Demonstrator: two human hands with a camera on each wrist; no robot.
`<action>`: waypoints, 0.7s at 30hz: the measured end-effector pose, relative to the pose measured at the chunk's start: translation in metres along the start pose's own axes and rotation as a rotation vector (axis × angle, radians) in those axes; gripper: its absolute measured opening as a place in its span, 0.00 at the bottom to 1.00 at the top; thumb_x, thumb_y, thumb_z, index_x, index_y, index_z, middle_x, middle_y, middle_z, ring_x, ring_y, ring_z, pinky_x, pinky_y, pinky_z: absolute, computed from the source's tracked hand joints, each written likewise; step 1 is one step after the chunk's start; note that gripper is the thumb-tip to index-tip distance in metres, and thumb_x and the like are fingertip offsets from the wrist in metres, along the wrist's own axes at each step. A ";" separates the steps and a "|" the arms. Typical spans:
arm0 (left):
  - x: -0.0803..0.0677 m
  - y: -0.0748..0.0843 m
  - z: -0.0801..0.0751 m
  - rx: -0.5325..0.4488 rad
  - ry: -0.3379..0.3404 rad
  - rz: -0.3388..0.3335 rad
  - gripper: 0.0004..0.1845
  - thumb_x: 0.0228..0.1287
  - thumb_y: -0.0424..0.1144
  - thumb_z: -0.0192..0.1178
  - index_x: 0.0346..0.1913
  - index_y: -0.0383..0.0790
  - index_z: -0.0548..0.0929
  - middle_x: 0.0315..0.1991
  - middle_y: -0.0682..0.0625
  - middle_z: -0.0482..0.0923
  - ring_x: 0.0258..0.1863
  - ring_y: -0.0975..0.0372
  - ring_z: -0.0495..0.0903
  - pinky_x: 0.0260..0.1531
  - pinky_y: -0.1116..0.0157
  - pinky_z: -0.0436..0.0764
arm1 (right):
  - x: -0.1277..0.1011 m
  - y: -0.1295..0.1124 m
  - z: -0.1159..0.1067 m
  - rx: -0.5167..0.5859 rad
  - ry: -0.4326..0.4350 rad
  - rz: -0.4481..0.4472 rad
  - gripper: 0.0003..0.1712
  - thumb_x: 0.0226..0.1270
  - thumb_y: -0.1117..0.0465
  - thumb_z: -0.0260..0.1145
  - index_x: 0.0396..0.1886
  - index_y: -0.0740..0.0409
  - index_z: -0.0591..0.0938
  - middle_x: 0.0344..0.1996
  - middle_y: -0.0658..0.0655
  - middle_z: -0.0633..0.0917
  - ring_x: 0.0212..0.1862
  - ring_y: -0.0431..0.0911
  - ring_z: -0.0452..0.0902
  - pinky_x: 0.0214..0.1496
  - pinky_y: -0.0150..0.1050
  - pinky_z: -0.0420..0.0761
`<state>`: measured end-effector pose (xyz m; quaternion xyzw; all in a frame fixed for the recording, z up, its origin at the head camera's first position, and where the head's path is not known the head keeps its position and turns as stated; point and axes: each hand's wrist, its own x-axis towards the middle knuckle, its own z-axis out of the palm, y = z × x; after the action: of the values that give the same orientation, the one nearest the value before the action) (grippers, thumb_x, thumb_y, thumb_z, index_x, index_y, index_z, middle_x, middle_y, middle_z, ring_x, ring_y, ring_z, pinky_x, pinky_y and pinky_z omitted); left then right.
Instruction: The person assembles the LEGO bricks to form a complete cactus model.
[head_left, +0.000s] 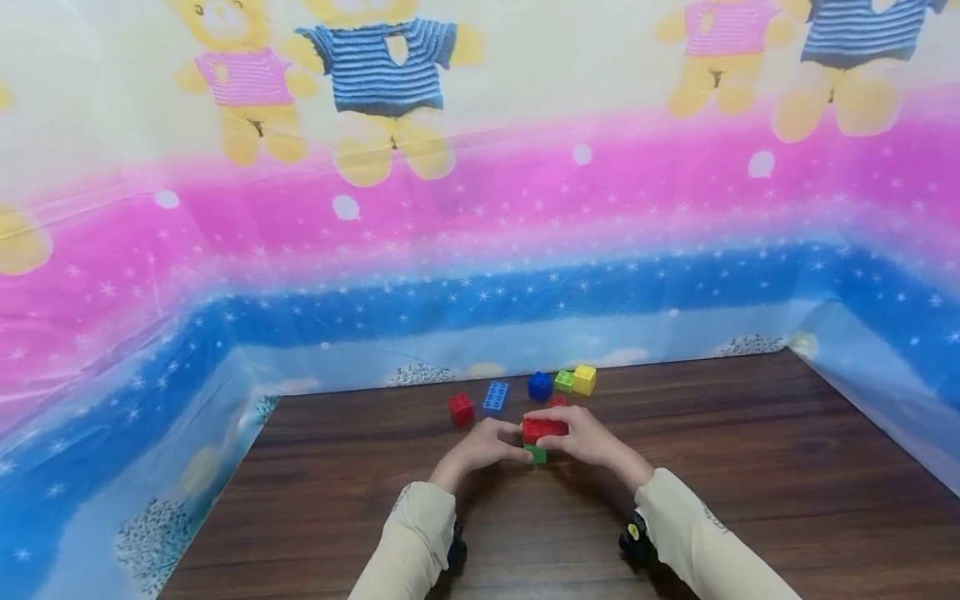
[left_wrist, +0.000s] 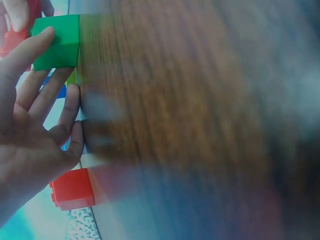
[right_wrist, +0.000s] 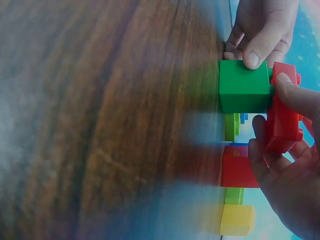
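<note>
My left hand (head_left: 480, 446) pinches a green block (right_wrist: 244, 87) between thumb and fingers as it stands on the table. My right hand (head_left: 594, 437) grips a longer red brick (right_wrist: 281, 122) with its thumb on one side and fingers on the other. The red brick lies across the top of the green block and juts out toward the right. In the right wrist view, green studs show in a narrow gap between the two; whether they are locked together cannot be told. The left wrist view shows the left thumb on the green block's near face.
Behind the hands, a red block (head_left: 461, 409), a flat blue brick (head_left: 495, 396), a dark blue block (head_left: 539, 387), a light green brick (head_left: 564, 381) and a yellow block (head_left: 584, 380) stand on the wooden table (head_left: 337, 467). Another red block (head_left: 558, 401) is partly hidden. A printed cloth (head_left: 450, 317) hangs behind.
</note>
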<state>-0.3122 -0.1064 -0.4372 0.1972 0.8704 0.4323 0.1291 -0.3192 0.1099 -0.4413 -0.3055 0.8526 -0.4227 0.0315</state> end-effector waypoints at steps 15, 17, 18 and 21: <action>0.000 0.001 -0.002 -0.002 0.002 -0.012 0.21 0.58 0.41 0.67 0.56 0.42 0.83 0.47 0.46 0.85 0.46 0.58 0.77 0.49 0.55 0.78 | -0.001 -0.004 0.002 -0.010 -0.010 0.053 0.25 0.67 0.58 0.65 0.63 0.55 0.77 0.54 0.61 0.81 0.55 0.52 0.75 0.57 0.52 0.79; 0.000 0.001 0.000 -0.004 0.008 -0.017 0.21 0.58 0.42 0.68 0.55 0.42 0.84 0.46 0.46 0.85 0.45 0.58 0.76 0.49 0.55 0.78 | -0.002 -0.003 0.004 -0.021 0.002 0.054 0.25 0.66 0.59 0.66 0.62 0.54 0.77 0.54 0.61 0.81 0.55 0.52 0.75 0.58 0.54 0.78; -0.001 0.001 -0.001 -0.005 0.010 -0.016 0.21 0.58 0.42 0.68 0.55 0.43 0.84 0.45 0.46 0.85 0.45 0.59 0.76 0.49 0.55 0.78 | -0.001 -0.004 0.004 -0.021 0.006 0.053 0.25 0.65 0.59 0.67 0.62 0.54 0.78 0.54 0.60 0.81 0.55 0.52 0.74 0.58 0.54 0.79; -0.001 0.001 -0.002 -0.011 0.017 -0.018 0.20 0.57 0.42 0.69 0.54 0.43 0.85 0.44 0.47 0.86 0.43 0.60 0.76 0.47 0.57 0.78 | 0.001 -0.003 0.005 -0.018 0.013 0.038 0.24 0.64 0.60 0.67 0.61 0.55 0.78 0.54 0.62 0.80 0.53 0.52 0.74 0.57 0.53 0.80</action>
<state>-0.3121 -0.1082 -0.4353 0.1848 0.8708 0.4375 0.1269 -0.3170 0.1045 -0.4418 -0.2869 0.8622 -0.4163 0.0314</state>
